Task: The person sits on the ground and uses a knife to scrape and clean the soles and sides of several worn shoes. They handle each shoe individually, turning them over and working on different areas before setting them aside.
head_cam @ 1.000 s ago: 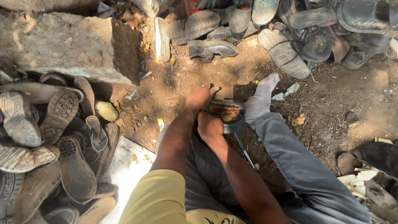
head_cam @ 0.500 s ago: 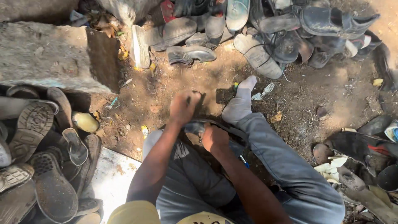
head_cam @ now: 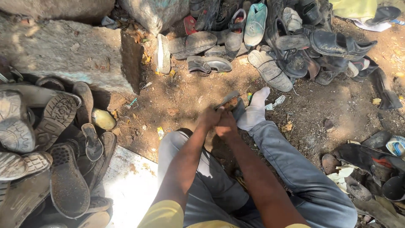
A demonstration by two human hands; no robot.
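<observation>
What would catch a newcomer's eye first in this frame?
At centre, the left hand and right hand meet on a dark shoe piece, beside a white-socked foot. Worn shoes are heaped along the top and at the left.

A large rough stone block (head_cam: 63, 50) lies at the upper left on bare brown dirt (head_cam: 185, 97) scattered with dry leaves. Beside its right end a pale shoe sole (head_cam: 162, 54) stands on edge. Along the top runs a heap of worn footwear: a light teal shoe (head_cam: 255, 24), a grey slip-on shoe (head_cam: 209, 64), a dusty ridged sole (head_cam: 270, 70) and a black sandal (head_cam: 341, 43). At the left, dark treaded soles (head_cam: 55, 116) pile together, near a yellowish rounded object (head_cam: 103, 119). A white board (head_cam: 130, 185) lies below them. More dark scraps and shoes (head_cam: 371, 164) sit at the right edge.
</observation>
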